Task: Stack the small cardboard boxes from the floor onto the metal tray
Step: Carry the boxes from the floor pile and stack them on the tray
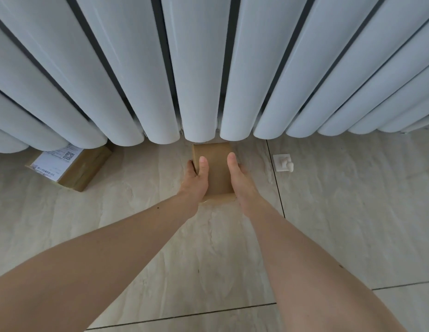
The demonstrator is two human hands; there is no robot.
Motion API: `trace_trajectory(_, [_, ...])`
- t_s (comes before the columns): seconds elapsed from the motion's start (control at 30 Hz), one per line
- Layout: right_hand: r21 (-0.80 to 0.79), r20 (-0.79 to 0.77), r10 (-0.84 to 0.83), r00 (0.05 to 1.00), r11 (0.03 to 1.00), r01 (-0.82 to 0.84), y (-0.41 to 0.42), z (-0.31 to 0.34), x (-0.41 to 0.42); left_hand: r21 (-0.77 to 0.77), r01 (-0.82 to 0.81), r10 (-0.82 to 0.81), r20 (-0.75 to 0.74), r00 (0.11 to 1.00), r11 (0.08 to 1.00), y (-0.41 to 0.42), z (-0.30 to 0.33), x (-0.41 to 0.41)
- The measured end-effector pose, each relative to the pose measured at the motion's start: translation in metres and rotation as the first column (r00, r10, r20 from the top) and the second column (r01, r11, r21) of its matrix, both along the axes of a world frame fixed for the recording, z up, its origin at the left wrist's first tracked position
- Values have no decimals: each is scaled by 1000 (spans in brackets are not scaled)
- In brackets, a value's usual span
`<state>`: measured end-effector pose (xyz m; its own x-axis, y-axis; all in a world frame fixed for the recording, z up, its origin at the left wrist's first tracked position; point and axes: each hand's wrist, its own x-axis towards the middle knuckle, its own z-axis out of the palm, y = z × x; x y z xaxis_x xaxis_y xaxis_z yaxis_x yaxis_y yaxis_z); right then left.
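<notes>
Small plain brown cardboard box (pixel 217 171) held between both hands, low over the pale marbled tile floor (pixel 136 236), at the foot of white ribbed curtain folds (pixel 201 68). Left hand (pixel 195 179) and right hand (pixel 239 179): thumbs on top, fingers curled round its sides. Second labelled cardboard box (pixel 72 167) lies on the floor, left.

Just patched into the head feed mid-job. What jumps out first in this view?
Both bare hands meet at centre frame on a small plain cardboard box, the left hand and right hand each taking a grip on one side, thumbs on top. Right behind it hangs a row of pale rounded curtain folds filling the upper half. A second box with a printed label lies on the tiled floor at left, partly under the folds.
</notes>
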<state>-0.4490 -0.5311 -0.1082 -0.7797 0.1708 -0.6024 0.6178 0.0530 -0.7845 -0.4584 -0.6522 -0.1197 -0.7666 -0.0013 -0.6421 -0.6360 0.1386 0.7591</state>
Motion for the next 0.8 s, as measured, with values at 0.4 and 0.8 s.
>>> trace_trajectory(0.4, [-77, 187, -150, 971, 983, 167, 1, 117, 61, 3, 22, -22, 171, 985, 1000, 1, 126, 47])
trace_trajectory(0.8, [-93, 182, -252, 950, 958, 272, 49, 375, 98, 25, 169, -171, 162, 972, 985, 48, 370, 65])
